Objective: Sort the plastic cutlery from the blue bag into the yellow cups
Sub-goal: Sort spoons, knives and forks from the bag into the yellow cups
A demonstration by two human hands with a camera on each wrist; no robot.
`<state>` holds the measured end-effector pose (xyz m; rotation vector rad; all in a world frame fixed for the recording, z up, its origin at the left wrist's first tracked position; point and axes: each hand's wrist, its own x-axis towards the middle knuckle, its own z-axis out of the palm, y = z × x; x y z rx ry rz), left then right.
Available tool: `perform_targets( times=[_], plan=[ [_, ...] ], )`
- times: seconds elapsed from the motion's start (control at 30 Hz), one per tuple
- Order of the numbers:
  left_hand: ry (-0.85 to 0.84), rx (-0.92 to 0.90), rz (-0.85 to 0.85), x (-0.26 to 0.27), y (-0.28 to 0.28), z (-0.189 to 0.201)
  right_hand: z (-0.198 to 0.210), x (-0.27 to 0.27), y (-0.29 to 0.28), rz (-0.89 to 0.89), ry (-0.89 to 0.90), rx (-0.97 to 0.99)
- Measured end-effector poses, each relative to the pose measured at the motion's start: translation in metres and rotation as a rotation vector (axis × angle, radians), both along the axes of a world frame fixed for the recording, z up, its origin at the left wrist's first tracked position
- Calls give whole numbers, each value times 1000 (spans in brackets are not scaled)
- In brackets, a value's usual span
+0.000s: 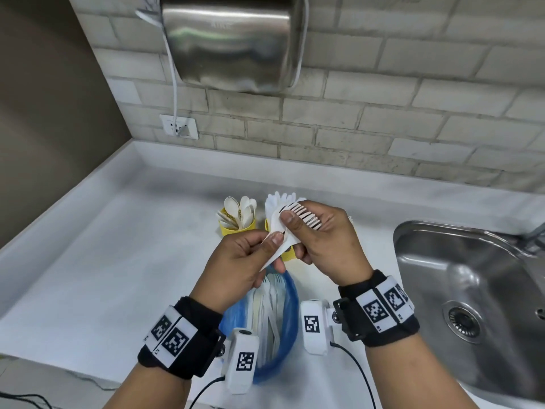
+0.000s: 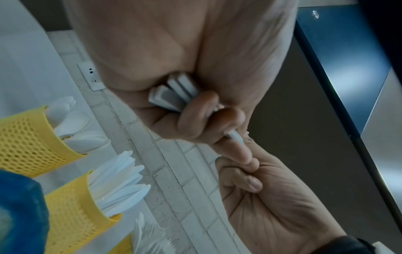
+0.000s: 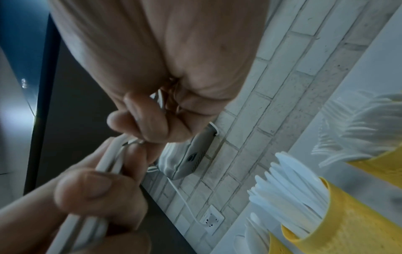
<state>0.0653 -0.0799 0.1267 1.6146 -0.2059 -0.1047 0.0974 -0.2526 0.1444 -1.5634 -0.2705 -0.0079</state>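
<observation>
Both hands hold one bundle of white plastic forks (image 1: 305, 216) above the counter. My left hand (image 1: 269, 246) grips the handle ends (image 2: 174, 96), thumb on top. My right hand (image 1: 296, 228) pinches the tine end, where the tines fan out. Under the hands the blue bag (image 1: 290, 308) lies open with more white cutlery inside. One yellow mesh cup (image 1: 236, 227) holds spoons. A second yellow cup (image 2: 76, 206) holds knives and a third (image 2: 123, 245) holds forks; in the head view my hands hide most of both.
A steel sink (image 1: 472, 290) is set into the white counter (image 1: 118, 261) on the right. A steel hand dryer (image 1: 233, 39) hangs on the brick wall above the cups, its cord running to a socket (image 1: 179, 126).
</observation>
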Motion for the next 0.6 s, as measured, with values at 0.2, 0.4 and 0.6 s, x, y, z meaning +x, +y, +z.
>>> perform_targets(
  times=[0.2,0.4,0.6],
  plan=[
    [41,60,99,7,-26,-8,3,5,-36,-69,-61,38],
    [-49,213,212,20,-37,-35,11,13,-94,-258,-137,45],
    [-271,475,66,40,-67,-58,0,28,-144,-471,-184,-56]
  ],
)
